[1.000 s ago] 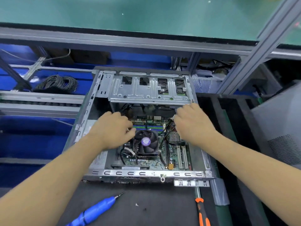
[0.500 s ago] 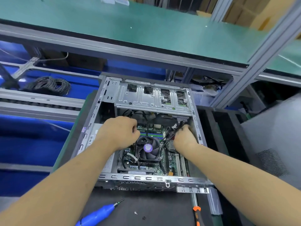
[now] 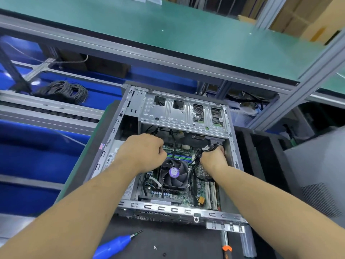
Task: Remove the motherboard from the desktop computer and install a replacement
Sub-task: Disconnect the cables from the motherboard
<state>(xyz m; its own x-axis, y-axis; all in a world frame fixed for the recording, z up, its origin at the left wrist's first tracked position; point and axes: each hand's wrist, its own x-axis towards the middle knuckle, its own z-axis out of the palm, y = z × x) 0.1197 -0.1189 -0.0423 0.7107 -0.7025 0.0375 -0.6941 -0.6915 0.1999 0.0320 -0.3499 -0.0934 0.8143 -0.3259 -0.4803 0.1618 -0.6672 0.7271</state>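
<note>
Inside the open desktop case (image 3: 128,101), where the motherboard (image 3: 188,193) is seated, a cable bundle (image 3: 211,147) is gripped by the right hand (image 3: 213,158) at the right wall and the left hand (image 3: 143,150) is fisted, contents unclear, so a connector could be damaged if yanked.

Motherboard (image 3: 188,198) in case (image 3: 168,209), screwdriver (image 3: 113,246) before.

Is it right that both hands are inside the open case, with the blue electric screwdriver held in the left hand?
Not quite. In the head view the blue electric screwdriver lies on the mat in front of the case, unheld. Both the left hand and right hand are inside.
</note>
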